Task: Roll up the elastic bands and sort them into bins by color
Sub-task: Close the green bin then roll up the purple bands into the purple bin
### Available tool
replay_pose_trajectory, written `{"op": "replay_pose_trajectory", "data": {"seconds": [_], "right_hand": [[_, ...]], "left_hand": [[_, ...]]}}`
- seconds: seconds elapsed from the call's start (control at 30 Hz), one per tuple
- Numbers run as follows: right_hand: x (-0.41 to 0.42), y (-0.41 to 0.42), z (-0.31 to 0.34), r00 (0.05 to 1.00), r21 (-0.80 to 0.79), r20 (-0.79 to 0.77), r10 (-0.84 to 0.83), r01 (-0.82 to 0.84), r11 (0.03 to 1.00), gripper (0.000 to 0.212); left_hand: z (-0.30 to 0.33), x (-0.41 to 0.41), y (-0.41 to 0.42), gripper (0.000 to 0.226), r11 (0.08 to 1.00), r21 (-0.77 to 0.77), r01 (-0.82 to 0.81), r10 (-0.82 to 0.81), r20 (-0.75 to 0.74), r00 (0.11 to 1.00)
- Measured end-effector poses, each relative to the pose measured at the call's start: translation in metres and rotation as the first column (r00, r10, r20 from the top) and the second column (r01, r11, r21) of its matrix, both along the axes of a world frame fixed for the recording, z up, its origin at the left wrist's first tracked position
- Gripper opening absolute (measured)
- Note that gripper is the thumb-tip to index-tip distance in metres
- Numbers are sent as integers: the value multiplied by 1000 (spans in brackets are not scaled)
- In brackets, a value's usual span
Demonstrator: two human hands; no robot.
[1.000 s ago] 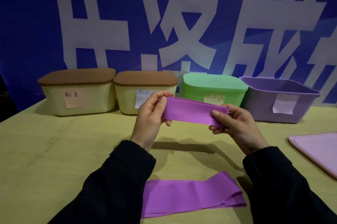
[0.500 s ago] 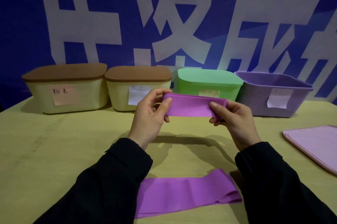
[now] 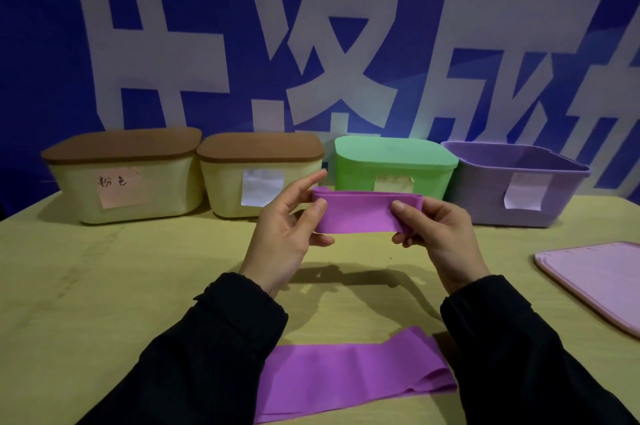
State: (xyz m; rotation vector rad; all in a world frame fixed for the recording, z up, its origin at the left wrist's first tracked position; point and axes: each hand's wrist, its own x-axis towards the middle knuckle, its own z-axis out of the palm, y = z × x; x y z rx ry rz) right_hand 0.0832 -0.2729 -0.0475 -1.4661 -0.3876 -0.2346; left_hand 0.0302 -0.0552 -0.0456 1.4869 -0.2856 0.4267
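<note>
A folded purple elastic band [image 3: 360, 213] is held above the yellow table [image 3: 104, 286], pinched at its left end by the left hand [image 3: 287, 234] and at its right end by the right hand [image 3: 440, 234]. A second purple band [image 3: 349, 376] is laid flat on the near table edge. Along the far side, two cream bins with brown lids [image 3: 128, 175] [image 3: 259, 175], a lidded green bin [image 3: 394, 165] and an open purple bin [image 3: 512, 185] are lined up. A pink lid [image 3: 599, 279] is seen at right.
</note>
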Motion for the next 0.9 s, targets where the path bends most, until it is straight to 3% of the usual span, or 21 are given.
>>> {"op": "replay_pose_trajectory", "data": {"seconds": [0.17,0.27,0.37,0.53,0.67,0.9], "right_hand": [[-1,3,-2,1000,-29,-3,27,-27,999,9],[-1,4,-2,999,-30,-4,38,-38,999,11],[-2,4,-2,1000,-23,0,31,-31,999,10],[-3,5,-3,999,-30,23,30,-29,999,7],[-5,9,-3,998,-34,17,62,-61,998,6],[-7,10,-2,998,-33,11,69,-68,997,8]], "left_hand": [[-1,1,0,23,999,24,-24,23,10,1000],[0,2,-2,31,1000,19,-25,25,-13,1000],[1,1,-4,24,999,-37,-21,20,-28,999],[-2,1,-5,32,1000,24,14,-13,-28,1000],[-2,0,-6,18,999,40,5,-5,11,1000],[0,1,-8,26,998,-10,-59,59,-9,998]]}}
